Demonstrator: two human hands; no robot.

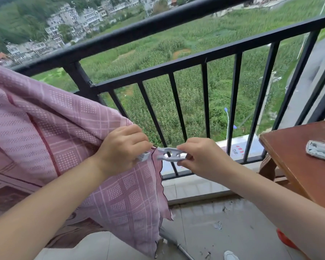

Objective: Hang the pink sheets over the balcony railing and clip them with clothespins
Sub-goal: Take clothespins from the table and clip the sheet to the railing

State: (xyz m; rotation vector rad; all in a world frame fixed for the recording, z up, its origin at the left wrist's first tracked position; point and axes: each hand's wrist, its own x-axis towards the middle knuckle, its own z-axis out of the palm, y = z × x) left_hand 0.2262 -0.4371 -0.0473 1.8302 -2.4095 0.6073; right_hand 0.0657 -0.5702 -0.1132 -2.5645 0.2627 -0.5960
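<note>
A pink checked sheet (51,121) hangs over the black balcony railing (139,29) at the left and drapes down toward the floor. My left hand (123,145) grips the sheet's right edge, and a pale grey clothespin (144,156) pokes out from under its fingers. My right hand (197,154) pinches another pale grey clothespin (169,154), whose jaws point left at the sheet's edge. The two hands are close together in front of the railing's vertical bars.
A brown wooden table (298,166) stands at the right with a flat grey object (321,151) on it. Something red (285,239) lies beneath it. A thin pole (176,244) and a white shoe (231,255) are on the tiled floor. Fields lie far below.
</note>
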